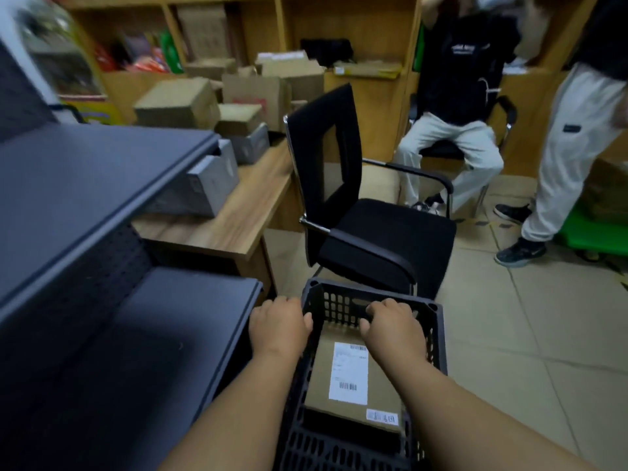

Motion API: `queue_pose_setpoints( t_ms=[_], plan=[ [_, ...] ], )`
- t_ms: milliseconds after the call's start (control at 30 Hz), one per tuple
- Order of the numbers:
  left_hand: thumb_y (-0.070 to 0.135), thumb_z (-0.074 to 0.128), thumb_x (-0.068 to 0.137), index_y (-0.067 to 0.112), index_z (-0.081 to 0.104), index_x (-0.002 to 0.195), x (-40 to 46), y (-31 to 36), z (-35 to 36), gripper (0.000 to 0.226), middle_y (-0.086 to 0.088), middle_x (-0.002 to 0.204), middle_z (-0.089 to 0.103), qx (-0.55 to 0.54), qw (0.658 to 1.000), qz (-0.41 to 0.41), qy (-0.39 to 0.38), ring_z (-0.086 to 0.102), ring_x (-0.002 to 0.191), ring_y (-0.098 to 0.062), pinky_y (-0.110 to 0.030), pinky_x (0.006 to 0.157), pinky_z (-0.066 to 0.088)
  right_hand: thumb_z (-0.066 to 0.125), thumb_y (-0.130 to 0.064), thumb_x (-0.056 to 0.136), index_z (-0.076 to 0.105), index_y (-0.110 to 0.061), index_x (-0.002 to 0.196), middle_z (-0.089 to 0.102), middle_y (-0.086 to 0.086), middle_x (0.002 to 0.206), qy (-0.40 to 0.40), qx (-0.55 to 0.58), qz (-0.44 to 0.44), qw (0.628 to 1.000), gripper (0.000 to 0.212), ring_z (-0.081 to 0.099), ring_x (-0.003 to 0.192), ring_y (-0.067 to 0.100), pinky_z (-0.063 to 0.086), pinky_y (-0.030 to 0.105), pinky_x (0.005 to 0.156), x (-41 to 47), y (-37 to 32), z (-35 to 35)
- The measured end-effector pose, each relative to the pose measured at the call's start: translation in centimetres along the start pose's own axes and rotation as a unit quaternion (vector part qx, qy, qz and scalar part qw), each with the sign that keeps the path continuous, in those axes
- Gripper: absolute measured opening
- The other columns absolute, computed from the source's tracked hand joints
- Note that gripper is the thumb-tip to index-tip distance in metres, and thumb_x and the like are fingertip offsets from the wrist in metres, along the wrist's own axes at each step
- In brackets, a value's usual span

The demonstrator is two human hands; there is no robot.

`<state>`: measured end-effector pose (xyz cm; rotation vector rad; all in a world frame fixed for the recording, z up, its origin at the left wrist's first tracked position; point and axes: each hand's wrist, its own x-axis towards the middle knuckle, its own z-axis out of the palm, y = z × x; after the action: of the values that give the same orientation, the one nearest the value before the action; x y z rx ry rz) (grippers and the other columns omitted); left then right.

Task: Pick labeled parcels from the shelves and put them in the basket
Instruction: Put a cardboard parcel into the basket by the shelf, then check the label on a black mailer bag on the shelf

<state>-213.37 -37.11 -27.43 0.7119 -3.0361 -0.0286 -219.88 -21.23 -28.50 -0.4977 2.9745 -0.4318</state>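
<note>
Both hands clamp the basket (438, 334): my left hand (278, 326) curls over its left rim, my right hand (394, 329) over the far wall. One labeled parcel (350, 375) lies between my wrists (inside). I judge I'm carrying; next needs another parcel from the shelves (102, 171) left of my grip.

the basket's (373, 300) near end runs off the bottom edge at 6 o'clock. the parcel's (353, 379) label print is too small to read. shelf goods at 11 o'clock are blurred. the left hand's (278, 326) fingers hide behind the basket wall.
</note>
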Motion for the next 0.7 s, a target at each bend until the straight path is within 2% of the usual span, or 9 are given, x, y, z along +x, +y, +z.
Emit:
queue_pose_setpoints(
  t_ms=[167,367,600,700],
  plan=[
    [0.042,0.044,0.093,0.016,0.060,0.100,-4.7,-0.2,-4.2,0.032,-0.005,0.104,0.064,-0.002,0.994,-0.099,0.035,0.058,0.098,-0.024,-0.032,0.074,0.038,0.044,-0.033,0.093,0.057,-0.017,0.113,0.054,0.002,0.119,-0.010,-0.006,-0.097,0.995,0.029,0.045,0.113,0.023,0.042,0.033,0.084,-2.0,-1.6,-3.7],
    [0.042,0.046,0.091,0.017,0.063,0.101,-14.1,-2.6,-7.5,0.032,-0.004,0.104,0.063,0.009,0.970,-0.237,0.062,0.058,0.098,-0.026,-0.034,0.072,0.036,0.045,-0.035,0.093,0.059,-0.018,0.111,0.057,0.002,0.116,-0.017,-0.003,-0.238,0.971,0.029,0.046,0.113,0.024,0.045,0.035,0.084,-7.7,-6.0,-5.3],
    [0.045,0.042,0.093,0.018,0.060,0.105,-28.0,-8.2,-9.4,0.034,-0.004,0.105,0.062,0.038,0.921,-0.381,0.069,0.057,0.098,-0.024,-0.033,0.074,0.037,0.046,-0.029,0.092,0.062,-0.016,0.101,0.059,0.001,0.108,-0.031,0.032,-0.397,0.917,0.023,0.048,0.111,0.023,0.045,0.033,0.081,-17.6,-13.4,-4.7],
    [0.044,0.041,0.094,0.017,0.060,0.105,-34.6,-10.3,-10.3,0.035,-0.003,0.104,0.062,0.043,0.895,-0.438,0.074,0.058,0.096,-0.023,-0.033,0.072,0.037,0.043,-0.029,0.094,0.062,-0.018,0.110,0.059,0.001,0.113,-0.046,0.044,-0.464,0.883,0.027,0.047,0.112,0.022,0.044,0.032,0.080,-22.9,-16.6,-4.4]
  ],
)
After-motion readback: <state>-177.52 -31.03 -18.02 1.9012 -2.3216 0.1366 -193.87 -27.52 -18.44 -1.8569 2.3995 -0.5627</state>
